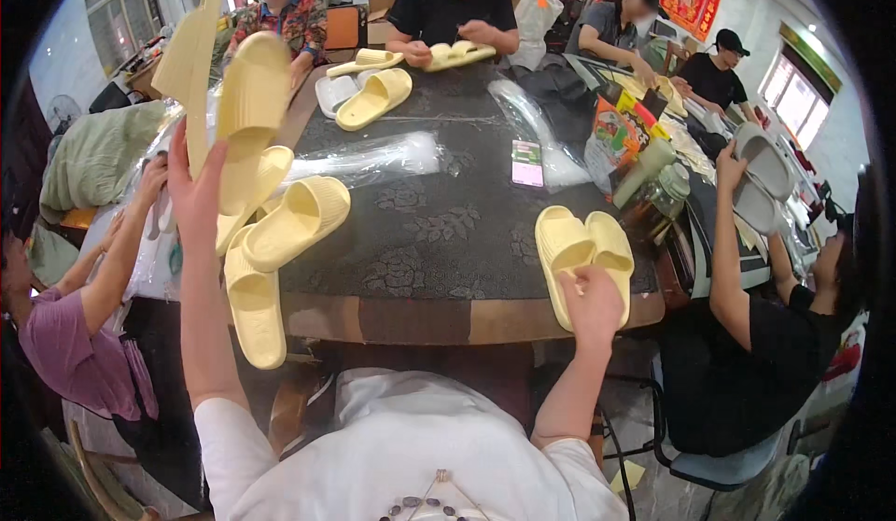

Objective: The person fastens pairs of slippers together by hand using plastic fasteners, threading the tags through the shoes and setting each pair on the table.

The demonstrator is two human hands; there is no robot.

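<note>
While our left hand (198,190) is reaching up at the left of the frame, its fingers (177,147) spread open against a raised yellow slipper (250,101), we are pressing our right hand (592,304) onto a slipper pair (582,252) lying at the worktop's (439,241) near edge, lower right of centre; whether those fingers are gripping, we cannot tell. More loose slippers (289,222) are piling left.
</note>
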